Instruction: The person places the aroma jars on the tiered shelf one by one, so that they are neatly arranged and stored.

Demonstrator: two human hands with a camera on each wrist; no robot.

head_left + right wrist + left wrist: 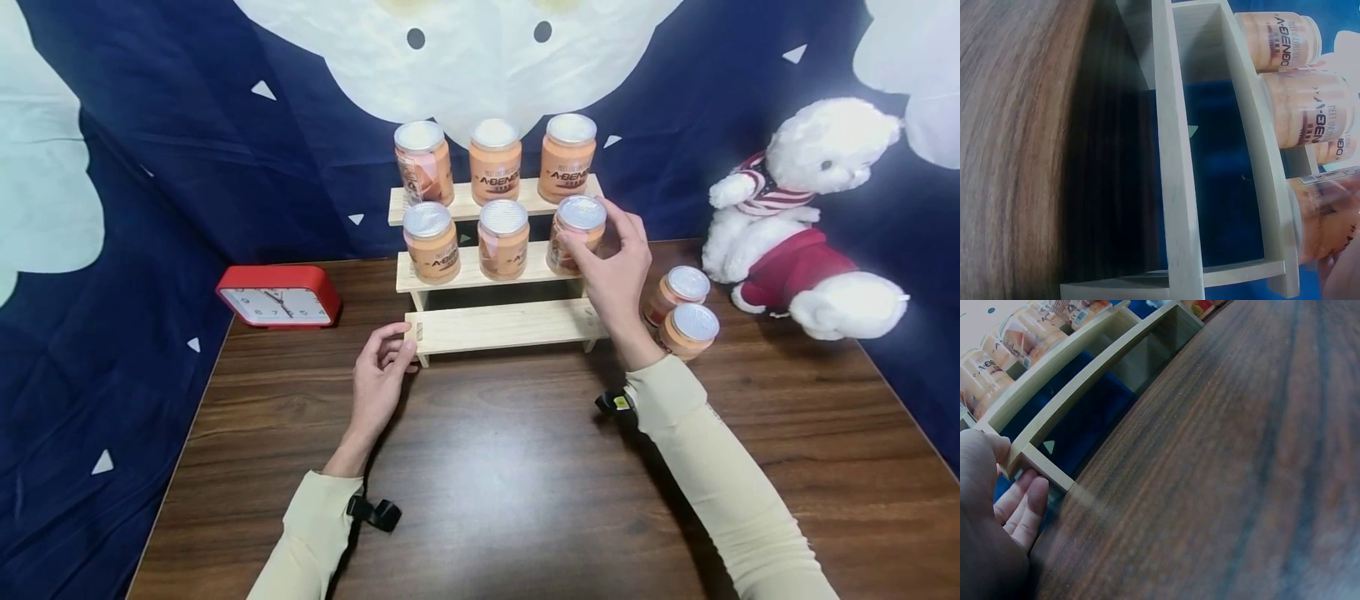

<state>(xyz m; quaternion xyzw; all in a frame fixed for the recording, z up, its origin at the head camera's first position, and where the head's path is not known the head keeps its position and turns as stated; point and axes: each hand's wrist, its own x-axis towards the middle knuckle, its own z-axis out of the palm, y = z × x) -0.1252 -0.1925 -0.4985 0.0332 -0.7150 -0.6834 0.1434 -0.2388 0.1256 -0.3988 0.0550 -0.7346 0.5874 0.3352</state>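
Nearest the camera, the dark wooden table (525, 483) lies bare between two cream sleeves. The left hand (378, 379) is held at the left end of the stepped wooden rack (502, 325), fingers loosely curled and touching the corner of its lowest step — steadying rather than gripping, as the left wrist view also suggests.

Further back, the right hand (618, 267) is wrapped round the jar (576, 235) at the right end of the middle step, fingers and thumb closed on its sides just below the silver lid. The jar is judged to be rigid and smooth-walled — probably plastic or glass, filled and so moderately heavy, and somewhat slippery. A hold round the body beneath the lid seems safest, since the lid might be loose.

Two more jars (682, 310) lie on the table to the right, just beside the rack. Five others stand on the middle and top steps. A red clock (277, 296) and a white plush bear (798, 217) are seen at the far sides.
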